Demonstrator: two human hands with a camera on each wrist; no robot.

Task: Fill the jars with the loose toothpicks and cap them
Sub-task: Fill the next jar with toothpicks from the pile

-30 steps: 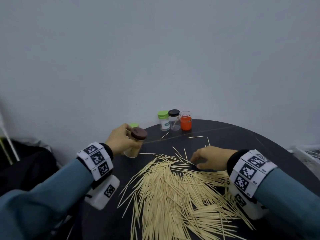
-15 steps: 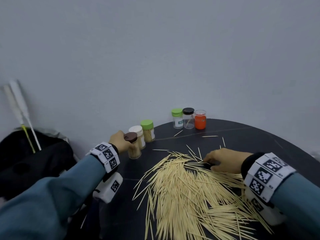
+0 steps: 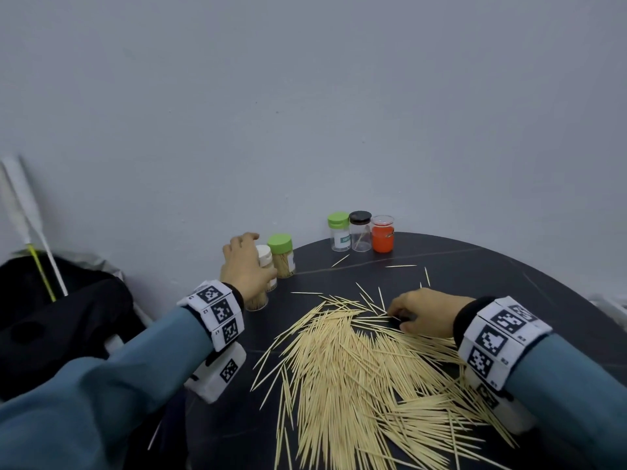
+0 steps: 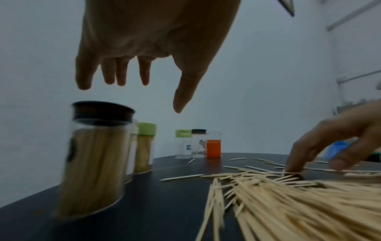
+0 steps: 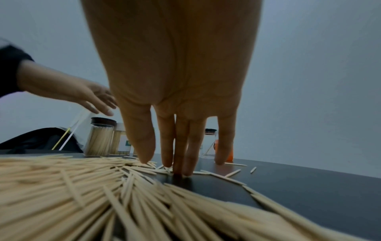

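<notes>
Glass, brown-lidded and packed with upright sticks, the filled jar (image 4: 92, 156) stands at the table's (image 3: 509, 266) left edge, beside two other capped jars; the left hand (image 3: 244, 266) hovers above it, fingers spread, grasping nothing. Three more jars (image 3: 361, 232) wait at the far edge. The toothpick heap (image 3: 356, 368) fans toward the near edge, long axes mostly running away from me. The right hand (image 3: 424, 315), nearer, rests relaxed fingertips (image 5: 181, 169) on its far fringe.
</notes>
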